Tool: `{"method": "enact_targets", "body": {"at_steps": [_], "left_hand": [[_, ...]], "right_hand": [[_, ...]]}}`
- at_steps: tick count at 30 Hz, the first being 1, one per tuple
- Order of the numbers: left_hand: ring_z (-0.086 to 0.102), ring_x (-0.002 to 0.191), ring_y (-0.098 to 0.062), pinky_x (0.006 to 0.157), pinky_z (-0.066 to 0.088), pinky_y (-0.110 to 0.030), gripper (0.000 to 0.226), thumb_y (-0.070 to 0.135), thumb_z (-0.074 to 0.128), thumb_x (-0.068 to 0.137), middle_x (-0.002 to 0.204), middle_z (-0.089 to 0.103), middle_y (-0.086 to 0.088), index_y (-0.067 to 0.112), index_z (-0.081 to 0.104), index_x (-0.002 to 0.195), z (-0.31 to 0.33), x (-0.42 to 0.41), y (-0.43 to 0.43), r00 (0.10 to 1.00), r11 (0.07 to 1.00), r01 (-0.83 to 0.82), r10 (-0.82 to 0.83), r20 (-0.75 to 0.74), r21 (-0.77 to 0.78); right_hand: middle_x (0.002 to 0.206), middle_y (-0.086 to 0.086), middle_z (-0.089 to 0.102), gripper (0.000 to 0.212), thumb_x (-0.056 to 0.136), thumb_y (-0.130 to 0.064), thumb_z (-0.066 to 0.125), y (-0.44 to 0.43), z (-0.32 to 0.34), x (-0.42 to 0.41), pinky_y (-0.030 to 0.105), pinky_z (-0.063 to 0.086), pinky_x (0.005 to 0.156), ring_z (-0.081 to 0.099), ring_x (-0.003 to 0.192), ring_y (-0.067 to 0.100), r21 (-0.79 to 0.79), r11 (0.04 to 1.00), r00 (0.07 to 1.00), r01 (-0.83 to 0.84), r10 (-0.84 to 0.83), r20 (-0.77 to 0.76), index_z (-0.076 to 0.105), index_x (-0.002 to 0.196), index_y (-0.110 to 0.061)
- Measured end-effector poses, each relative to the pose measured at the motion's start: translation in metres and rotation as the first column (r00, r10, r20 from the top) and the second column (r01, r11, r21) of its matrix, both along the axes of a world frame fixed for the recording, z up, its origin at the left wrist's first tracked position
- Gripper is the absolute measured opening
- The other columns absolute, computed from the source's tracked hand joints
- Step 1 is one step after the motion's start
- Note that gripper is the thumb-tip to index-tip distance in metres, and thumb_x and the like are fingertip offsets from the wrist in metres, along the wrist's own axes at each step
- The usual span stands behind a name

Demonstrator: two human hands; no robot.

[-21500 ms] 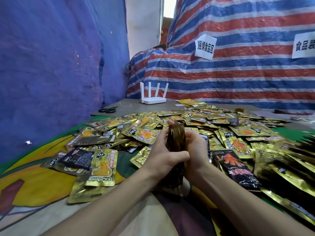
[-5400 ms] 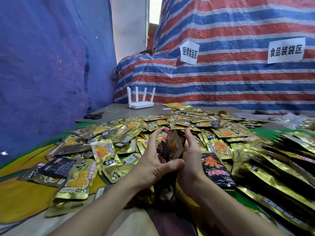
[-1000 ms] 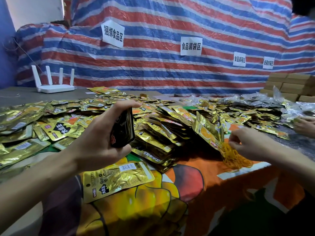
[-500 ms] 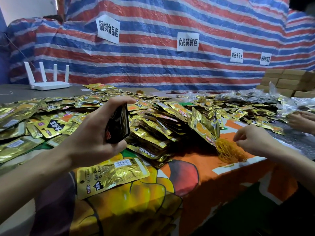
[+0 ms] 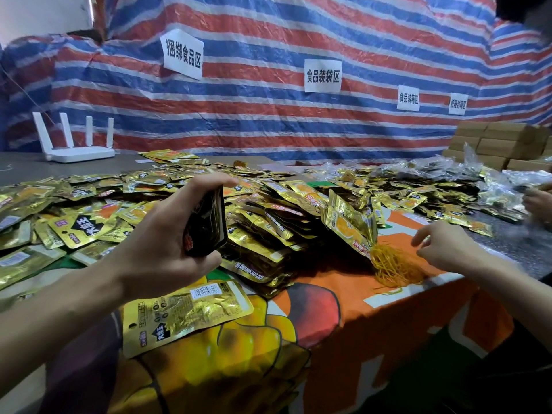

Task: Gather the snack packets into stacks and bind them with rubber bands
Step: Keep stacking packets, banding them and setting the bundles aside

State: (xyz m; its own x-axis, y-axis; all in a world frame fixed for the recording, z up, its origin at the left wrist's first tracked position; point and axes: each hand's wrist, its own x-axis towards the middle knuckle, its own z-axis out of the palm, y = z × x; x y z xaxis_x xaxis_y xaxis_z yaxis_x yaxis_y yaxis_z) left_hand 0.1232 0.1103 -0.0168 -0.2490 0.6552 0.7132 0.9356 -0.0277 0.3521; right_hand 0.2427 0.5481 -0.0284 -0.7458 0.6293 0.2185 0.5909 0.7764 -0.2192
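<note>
left hand [image 5: 167, 243] grips a dark stack of packets [image 5: 206, 222] upright over the table [image 5: 328, 312] (gold packets [image 5: 268, 231] heaped behind it). right hand [image 5: 442, 246] hovers loose-fingered, holding nothing, just beside the rubber bands [image 5: 394, 265].

The left hand [image 5: 161, 249] gripping the dark foil stack of snack packets [image 5: 206, 222] covered half of it, so the count could not be told. The right hand [image 5: 445, 246] was blurred at the fingertips; whether it pinched anything from the yellow-orange tangle of rubber bands [image 5: 394, 264] was unclear. A leaning gold packet [image 5: 346, 225] hid the tangle's far edge. The right edge cut off another person's hand [image 5: 537, 201] and the brown cardboard boxes [image 5: 501, 141].
</note>
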Motion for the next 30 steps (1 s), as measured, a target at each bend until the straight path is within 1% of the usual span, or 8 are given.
{"method": "enact_targets", "body": {"at_steps": [4,9,15,20,22,25,28,30], "left_hand": [[0.059,0.069,-0.002,0.044,0.041,-0.012,0.081,0.002,0.067,0.068,0.089,0.049,0.032,0.032,0.041,0.139,0.000,0.000,-0.001,0.999,1.000,-0.010,0.010,0.043,0.000],[0.059,0.070,-0.001,0.044,0.040,-0.011,0.081,0.000,0.067,0.068,0.090,0.048,0.034,0.029,0.041,0.140,0.002,-0.001,-0.003,0.999,1.000,-0.009,0.009,0.043,-0.001],[0.055,0.061,0.001,0.045,0.038,-0.009,0.082,0.001,0.066,0.067,0.088,0.049,0.032,0.032,0.041,0.139,0.002,-0.002,-0.007,0.999,0.999,-0.034,0.034,0.025,-0.001],[0.055,0.062,0.001,0.045,0.037,-0.008,0.081,0.000,0.066,0.068,0.088,0.049,0.033,0.028,0.042,0.139,0.001,-0.003,-0.011,0.999,0.999,-0.031,0.031,0.033,0.007],[0.054,0.060,0.002,0.046,0.037,-0.007,0.081,0.000,0.066,0.068,0.086,0.049,0.032,0.029,0.042,0.139,0.001,-0.004,-0.012,0.999,0.999,-0.033,0.033,0.035,0.013],[0.053,0.059,0.002,0.047,0.036,-0.006,0.080,0.000,0.066,0.068,0.085,0.050,0.031,0.029,0.042,0.139,0.002,-0.005,-0.015,0.999,0.999,-0.044,0.043,0.027,0.028],[0.055,0.063,0.000,0.047,0.036,-0.007,0.079,-0.001,0.066,0.069,0.087,0.050,0.030,0.024,0.042,0.140,0.002,-0.008,-0.020,0.998,0.998,-0.052,0.051,0.032,0.037],[0.055,0.063,0.000,0.047,0.037,-0.007,0.078,-0.001,0.065,0.070,0.085,0.049,0.031,0.023,0.041,0.140,0.003,-0.010,-0.023,0.997,0.997,-0.063,0.060,0.046,0.047]], "right_hand": [[0.109,0.014,0.073,0.020,0.089,-0.009,0.074,0.003,-0.004,-0.013,0.031,0.052,0.075,0.069,0.094,0.027,-0.017,1.000,1.000,-0.011,0.011,-0.011,0.077,0.108,-0.010],[0.080,0.009,0.074,0.006,0.088,-0.010,0.075,0.007,-0.011,-0.022,0.030,0.052,0.063,0.067,0.073,0.019,-0.081,0.996,0.998,0.045,-0.041,0.044,0.078,0.086,-0.006],[0.103,0.026,0.074,0.021,0.090,0.000,0.061,0.006,-0.010,-0.025,0.044,0.059,0.080,0.071,0.095,0.037,-0.089,0.993,0.993,0.077,-0.068,0.101,0.074,0.103,0.009],[0.088,0.022,0.075,0.020,0.085,0.001,0.059,0.010,-0.010,-0.024,0.038,0.054,0.064,0.070,0.083,0.035,-0.020,0.995,0.987,0.095,-0.092,0.132,0.077,0.093,0.007],[0.072,0.017,0.066,0.015,0.086,0.003,0.058,0.008,-0.011,-0.023,0.031,0.042,0.056,0.062,0.067,0.031,-0.015,0.993,0.983,0.114,-0.110,0.148,0.071,0.079,0.007],[0.061,0.009,0.044,0.029,0.087,0.004,0.052,0.002,-0.004,-0.022,0.030,0.030,0.057,0.041,0.056,0.024,0.014,0.991,0.979,0.134,-0.135,0.151,0.044,0.061,-0.007],[0.080,0.011,0.049,0.004,0.091,-0.003,0.054,-0.021,0.019,-0.023,0.033,0.037,0.058,0.049,0.068,0.027,0.121,0.988,0.994,0.096,-0.103,0.048,0.051,0.089,-0.004],[0.100,0.020,0.056,0.022,0.094,-0.007,0.055,-0.046,0.036,-0.030,0.039,0.049,0.066,0.056,0.080,0.034,0.213,0.974,0.996,0.079,-0.066,-0.068,0.049,0.114,-0.002]]}}
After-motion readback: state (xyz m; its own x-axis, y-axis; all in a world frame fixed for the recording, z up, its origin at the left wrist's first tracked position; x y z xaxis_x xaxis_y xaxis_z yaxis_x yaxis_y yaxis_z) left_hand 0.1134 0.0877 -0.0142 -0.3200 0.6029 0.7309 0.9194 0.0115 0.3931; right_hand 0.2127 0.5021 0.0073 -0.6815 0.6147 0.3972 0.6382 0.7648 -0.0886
